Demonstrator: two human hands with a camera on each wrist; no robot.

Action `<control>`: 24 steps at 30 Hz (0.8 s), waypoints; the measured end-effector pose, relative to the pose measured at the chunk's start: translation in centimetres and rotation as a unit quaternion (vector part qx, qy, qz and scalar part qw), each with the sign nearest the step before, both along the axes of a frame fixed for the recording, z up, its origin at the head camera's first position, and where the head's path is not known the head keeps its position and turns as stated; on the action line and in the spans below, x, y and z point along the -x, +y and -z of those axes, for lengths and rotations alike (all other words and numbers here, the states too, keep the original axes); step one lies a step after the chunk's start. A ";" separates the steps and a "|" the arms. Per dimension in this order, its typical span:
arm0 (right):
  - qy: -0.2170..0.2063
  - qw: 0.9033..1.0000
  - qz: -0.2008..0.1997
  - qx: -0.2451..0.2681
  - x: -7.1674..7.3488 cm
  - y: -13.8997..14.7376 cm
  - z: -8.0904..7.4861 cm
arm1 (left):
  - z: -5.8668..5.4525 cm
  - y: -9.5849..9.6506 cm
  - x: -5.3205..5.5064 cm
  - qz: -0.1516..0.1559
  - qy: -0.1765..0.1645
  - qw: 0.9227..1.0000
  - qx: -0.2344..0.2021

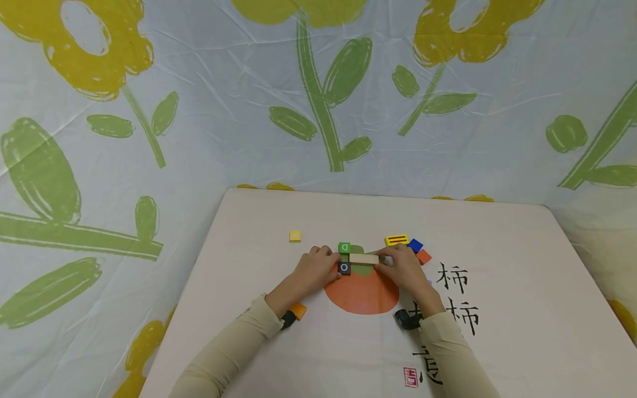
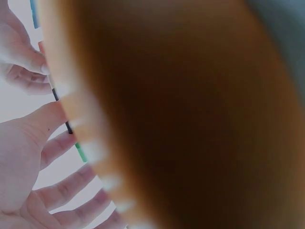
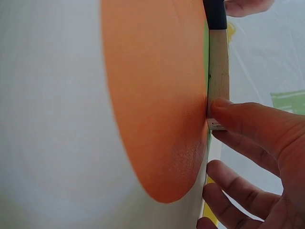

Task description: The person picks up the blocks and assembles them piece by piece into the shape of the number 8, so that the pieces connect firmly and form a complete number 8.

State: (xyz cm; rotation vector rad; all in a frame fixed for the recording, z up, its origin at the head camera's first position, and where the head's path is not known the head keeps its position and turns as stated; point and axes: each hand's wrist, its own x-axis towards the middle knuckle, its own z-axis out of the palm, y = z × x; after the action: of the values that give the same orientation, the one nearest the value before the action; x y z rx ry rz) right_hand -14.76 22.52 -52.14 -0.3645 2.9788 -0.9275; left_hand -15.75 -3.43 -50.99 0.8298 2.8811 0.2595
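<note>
My left hand (image 1: 316,268) holds a black letter cube (image 1: 344,268), its thumb at the near side and index finger behind the left edge. Just beyond stands a green letter cube (image 1: 344,247), close to the fingers. Pinched at its right end by my right hand (image 1: 403,270) is a long pale wooden block (image 1: 364,259), whose left end meets the cubes. In the right wrist view the thumb presses the wooden block (image 3: 218,71) near a small printed mark. A large blurred brown shape (image 2: 181,114) hides most of the left wrist view.
Yellow (image 1: 396,240), blue (image 1: 416,245) and red (image 1: 423,257) blocks lie beyond the right hand. A pale yellow block (image 1: 295,236) sits far left, an orange one (image 1: 298,310) by the left wrist. The tabletop (image 1: 522,265) carries a printed persimmon (image 1: 362,296) and black characters.
</note>
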 end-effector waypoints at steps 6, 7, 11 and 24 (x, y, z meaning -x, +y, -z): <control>0.002 1.000 0.000 -0.003 0.0 0.0 0.1 | -0.2 0.0 -0.1 -0.001 0.000 1.000 0.002; 0.002 1.000 0.000 -0.002 0.0 0.0 0.1 | -0.3 -0.1 -0.1 -0.001 0.000 1.000 0.001; -0.003 1.000 0.001 -0.003 0.0 0.0 0.0 | -0.3 -0.1 -0.2 -0.002 -0.001 1.000 0.001; 0.001 0.998 0.038 0.041 -0.9 2.5 -2.2 | -0.4 0.0 -0.3 0.000 -0.001 1.000 -0.001</control>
State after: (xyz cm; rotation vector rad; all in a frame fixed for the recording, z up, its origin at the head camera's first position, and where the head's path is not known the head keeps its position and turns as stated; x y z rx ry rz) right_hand -13.87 25.02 -49.92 -0.2540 2.9822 -1.0592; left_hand -15.45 -3.48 -50.59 0.8299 2.8786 0.2644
